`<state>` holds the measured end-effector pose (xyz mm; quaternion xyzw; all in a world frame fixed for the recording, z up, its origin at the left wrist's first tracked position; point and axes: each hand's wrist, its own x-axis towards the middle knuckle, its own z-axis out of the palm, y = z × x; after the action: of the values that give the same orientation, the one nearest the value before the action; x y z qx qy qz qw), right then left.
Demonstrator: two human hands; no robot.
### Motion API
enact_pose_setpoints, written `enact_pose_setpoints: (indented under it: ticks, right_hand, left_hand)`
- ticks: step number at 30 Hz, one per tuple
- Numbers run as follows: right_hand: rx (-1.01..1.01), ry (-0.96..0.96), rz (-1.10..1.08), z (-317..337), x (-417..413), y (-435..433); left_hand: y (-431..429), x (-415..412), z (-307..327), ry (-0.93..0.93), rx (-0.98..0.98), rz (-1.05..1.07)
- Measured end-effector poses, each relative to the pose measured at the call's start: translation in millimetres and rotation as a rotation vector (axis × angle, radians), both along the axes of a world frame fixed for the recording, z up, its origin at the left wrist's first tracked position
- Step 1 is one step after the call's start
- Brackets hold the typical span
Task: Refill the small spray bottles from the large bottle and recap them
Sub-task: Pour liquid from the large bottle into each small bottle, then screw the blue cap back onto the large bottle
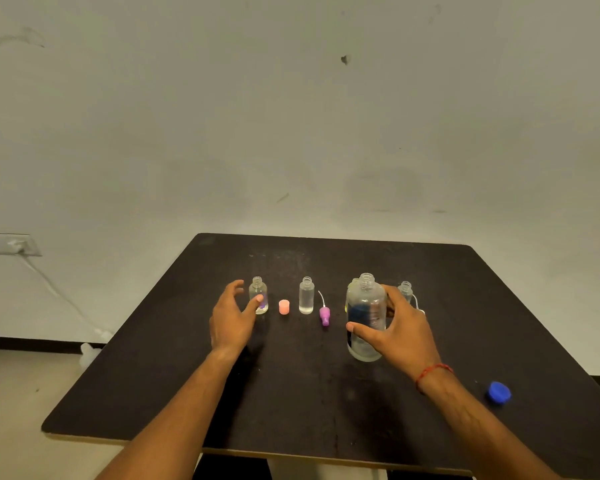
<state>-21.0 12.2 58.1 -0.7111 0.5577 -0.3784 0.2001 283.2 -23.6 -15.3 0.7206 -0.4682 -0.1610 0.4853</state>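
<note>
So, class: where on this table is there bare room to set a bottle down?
Bare: the near middle of the table, and its far strip behind the bottle row. Crowded: that row, from the left hand at a small bottle past the pink cap to the large bottle in the right hand.

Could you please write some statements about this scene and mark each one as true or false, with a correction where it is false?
1. The right hand grips the large bottle. True.
2. The large bottle has its cap on. False: its neck is open, and a blue cap lies on the table.
3. The purple spray head lies on the table. True.
4. The pink cap sits on a bottle. False: it stands on the table.
5. The left hand holds the purple spray head. False: it reaches round the leftmost small bottle.
</note>
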Motion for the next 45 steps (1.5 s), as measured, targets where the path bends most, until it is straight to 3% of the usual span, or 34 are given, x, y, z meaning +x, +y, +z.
enact_pose_setpoints:
  ticks: [6, 10, 25, 37, 45]
  right_hand:
    - [0.033, -0.020, -0.047, -2.6, -26.7, -0.1]
    - [0.047, -0.068, -0.092, -6.5, -53.5, 2.3]
    - [0.088, -0.136, -0.302, -20.5, -155.0, 8.1]
    - [0.110, -0.173, -0.320, -35.4, -174.8, 5.7]
    - [0.214, -0.104, -0.487, -61.3, -186.2, 25.6]
  left_hand:
    - [27.7, -40.8, 9.9, -0.061, -0.205, -0.037]
    - [36.5, -76.6, 12.7, -0.024, -0.236, -0.104]
    - [38.7, -207.4, 8.0, 0.021, -0.219, -0.402]
    - [27.8, -278.7, 1.9, 0.080, -0.176, -0.563]
    - [21.0, -320.2, -10.4, 0.262, -0.083, -0.748]
